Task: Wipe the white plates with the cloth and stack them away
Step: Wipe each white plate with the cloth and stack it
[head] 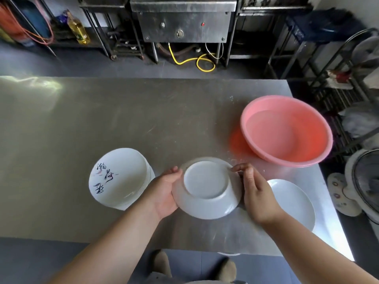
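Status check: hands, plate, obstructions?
One plate, underside up, gripped by left hand and right hand. Left of it the stack, right of it the basin, both apart. No cloth in view.

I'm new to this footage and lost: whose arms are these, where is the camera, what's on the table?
No machine here: a person wears a wide-angle camera on the head, looking down, so the bare arms are their own. The left hand and right hand grip the rim of one upside-down round white plate over a grey steel table. To its left stands a stack of white plates whose top one bears dark brush writing. To its right lie a plain white plate and a round pink plastic basin.
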### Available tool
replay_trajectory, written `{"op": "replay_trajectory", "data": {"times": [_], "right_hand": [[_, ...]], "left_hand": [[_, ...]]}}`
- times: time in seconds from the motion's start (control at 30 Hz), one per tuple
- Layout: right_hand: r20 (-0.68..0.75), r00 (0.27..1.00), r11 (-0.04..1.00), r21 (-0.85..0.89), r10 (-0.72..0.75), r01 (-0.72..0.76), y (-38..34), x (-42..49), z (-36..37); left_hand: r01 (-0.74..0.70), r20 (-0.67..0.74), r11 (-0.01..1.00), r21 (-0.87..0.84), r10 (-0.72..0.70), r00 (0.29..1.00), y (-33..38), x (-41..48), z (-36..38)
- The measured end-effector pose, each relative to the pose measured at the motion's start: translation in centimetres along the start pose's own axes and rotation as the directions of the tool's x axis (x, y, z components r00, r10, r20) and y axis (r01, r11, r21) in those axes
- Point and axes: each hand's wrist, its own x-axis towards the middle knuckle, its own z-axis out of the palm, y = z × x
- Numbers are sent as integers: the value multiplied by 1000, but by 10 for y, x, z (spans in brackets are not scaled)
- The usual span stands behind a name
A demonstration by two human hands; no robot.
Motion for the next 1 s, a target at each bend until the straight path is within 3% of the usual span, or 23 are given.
{"op": "replay_trajectory", "data": {"times": [0.07, 0.13, 0.17, 0.23, 0.3, 0.37, 0.43, 0.5, 0.6, 0.67, 0.77, 0.9, 1.0], "right_hand": [[31, 995, 946, -306, -97, 102, -14, 1, -11], [43, 988, 813, -564, -145, 144, -25, 5, -19], [7, 988, 791, -598, -155, 128, -31, 8, -22], [-101, 980, 855, -510, -173, 98, -52, 10, -24], [-175, 951, 900, -403, -256, 168, -76, 5, -20], [-70, 926, 856, -413, -371, 312, -98, -6, -10], [234, 888, 723, -516, -395, 458, -110, -22, 6], [473, 810, 501, -637, -345, 586, -114, -36, 21], [511, 748, 216, -745, -423, 631, -128, -37, 23], [513, 732, 135, -771, -448, 622, -139, -26, 16], [512, 732, 121, -777, -449, 618, -154, -8, 1], [343, 773, 272, -796, -533, 541, -160, -17, 0], [263, 752, 370, -743, -604, 557, -152, -46, 19]], "left_hand": [[-82, -3, 996, 41, 82, 997, 5, -12, 2], [-142, 56, 988, 68, 138, 989, 13, -26, 4], [-160, 81, 984, 77, 154, 985, 17, -31, 2], [-209, 99, 977, 51, 203, 974, 26, -38, 0], [-262, 134, 965, 29, 256, 957, 32, -45, 2], [-287, 189, 958, 2, 281, 941, 34, -54, 9], [-307, 249, 951, -30, 305, 919, 34, -63, 17], [-309, 318, 949, -55, 310, 896, 35, -73, 24], [-291, 398, 954, -70, 294, 869, 38, -89, 33], [-291, 451, 953, -80, 295, 842, 39, -97, 35], [-322, 527, 943, -86, 317, 788, 42, -109, 38], [-362, 560, 922, -137, 374, 739, 49, -122, 44], [-364, 541, 912, -186, 405, 737, 51, -129, 50]]}}
